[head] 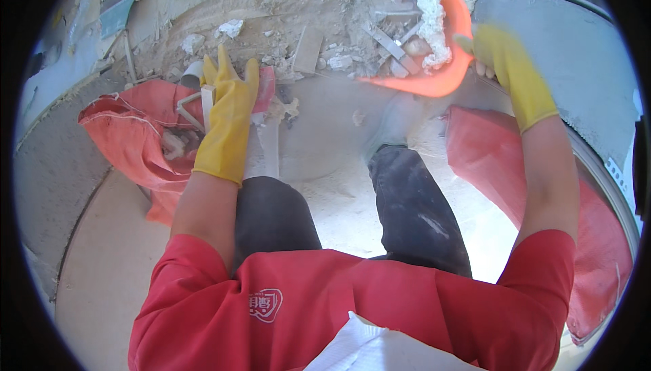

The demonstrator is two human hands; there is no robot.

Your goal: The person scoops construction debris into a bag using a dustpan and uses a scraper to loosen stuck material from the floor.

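Note:
My right hand (501, 63), in a yellow rubber glove, grips the rim of an orange plastic scoop (460, 20), which is blurred. In the scoop lie a long lump of white hardened foam (431, 20), strips of board (390, 48) and small rubble. My left hand (226, 101), gloved alike, has its fingers spread over the rubble beside the mouth of a red woven sack (135, 132). Debris shows inside that sack. A pale wooden strip (207, 105) stands against the left glove, and a piece of red plastic (265, 89) lies just right of its fingers.
Broken plaster (231, 28), a flat board offcut (307, 50) and dust cover the floor ahead. A green-grey scraper-like piece (120, 11) lies far left. Another red sack (488, 157) lies along my right side. Grey raised slabs (549, 40) curve past on both sides.

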